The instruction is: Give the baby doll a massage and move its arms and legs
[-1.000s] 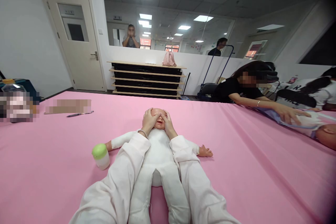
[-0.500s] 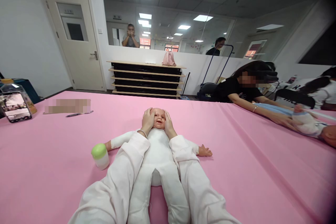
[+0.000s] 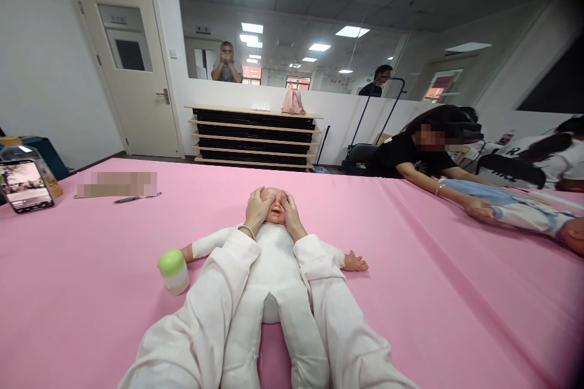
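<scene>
A baby doll [image 3: 274, 267] in a white suit lies on its back on the pink table cover [image 3: 433, 292], its head away from me. My left hand [image 3: 257, 209] cups the left side of its head, thumb over the face. My right hand [image 3: 291, 213] cups the right side the same way. Both thumbs cover the doll's eyes, and only its mouth shows between them. My arms wear white sleeves, with a bead bracelet on the left wrist. A small white bottle with a green cap [image 3: 174, 270] stands beside the doll's outstretched arm.
A phone [image 3: 24, 185] leans at the far left, with a pen [image 3: 135, 197] lying further in. At the right, another person's hands [image 3: 477, 209] rest on a second doll in blue. A low black shelf unit [image 3: 253, 137] and a door stand behind the table.
Half a second ago my hands were spread to the sides of the doll's head with its face showing. Now my thumbs have slid back over its eyes.
</scene>
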Available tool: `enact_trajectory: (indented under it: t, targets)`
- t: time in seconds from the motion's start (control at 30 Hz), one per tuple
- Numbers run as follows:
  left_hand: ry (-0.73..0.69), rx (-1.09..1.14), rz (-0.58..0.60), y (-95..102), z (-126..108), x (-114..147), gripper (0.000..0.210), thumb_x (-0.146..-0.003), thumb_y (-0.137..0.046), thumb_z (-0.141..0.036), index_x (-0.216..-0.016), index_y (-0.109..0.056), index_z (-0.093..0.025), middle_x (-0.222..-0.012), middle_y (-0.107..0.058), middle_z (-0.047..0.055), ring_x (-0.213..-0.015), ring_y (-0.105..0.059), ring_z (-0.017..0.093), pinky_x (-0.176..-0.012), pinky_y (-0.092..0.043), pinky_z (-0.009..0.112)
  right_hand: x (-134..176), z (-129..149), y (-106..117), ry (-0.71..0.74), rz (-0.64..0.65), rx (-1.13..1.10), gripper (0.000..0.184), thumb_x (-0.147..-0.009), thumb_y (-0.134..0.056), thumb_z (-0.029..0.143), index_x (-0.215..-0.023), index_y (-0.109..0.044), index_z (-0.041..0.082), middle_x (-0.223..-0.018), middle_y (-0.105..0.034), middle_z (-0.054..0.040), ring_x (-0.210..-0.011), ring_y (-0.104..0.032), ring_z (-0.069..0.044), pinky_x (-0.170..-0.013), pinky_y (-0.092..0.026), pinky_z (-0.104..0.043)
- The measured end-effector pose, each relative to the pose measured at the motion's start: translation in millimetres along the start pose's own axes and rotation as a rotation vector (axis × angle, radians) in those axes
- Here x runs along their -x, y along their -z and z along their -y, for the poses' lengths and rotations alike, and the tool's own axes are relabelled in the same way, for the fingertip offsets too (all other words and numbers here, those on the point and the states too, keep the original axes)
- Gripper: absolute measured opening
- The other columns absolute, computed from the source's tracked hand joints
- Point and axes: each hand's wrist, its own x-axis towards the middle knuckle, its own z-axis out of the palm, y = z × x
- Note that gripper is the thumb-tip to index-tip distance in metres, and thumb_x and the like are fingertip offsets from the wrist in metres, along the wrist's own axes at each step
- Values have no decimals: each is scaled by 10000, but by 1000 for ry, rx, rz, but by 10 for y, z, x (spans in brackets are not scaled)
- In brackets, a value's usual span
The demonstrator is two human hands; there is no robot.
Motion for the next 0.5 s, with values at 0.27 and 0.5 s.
enact_trajectory:
  t: [0.27,0.5]
  targets:
    - [5,-24,4,-25,38,-29,500,-727,-559,-395,-1168,-471,-176,-1250,-475,101,-1170,-425,224,-973,-340,318,24,42,-3,-1,-5,34,492,-616,-633,430,-1039,-526,204,-1177,-514,-61,-1126,-439,-204,-994,-318,-344]
    - [22,14,14,-17,36,-33,453,-746,-523,-354,-1165,-474,-189,-1261,-471,92,-1182,-415,217,-985,-327,323,-2,-6,-1,-22,-10,-8,423,-640,-587,399,-1018,-540,215,-1160,-524,-42,-1122,-443,-191,-989,-321,-334]
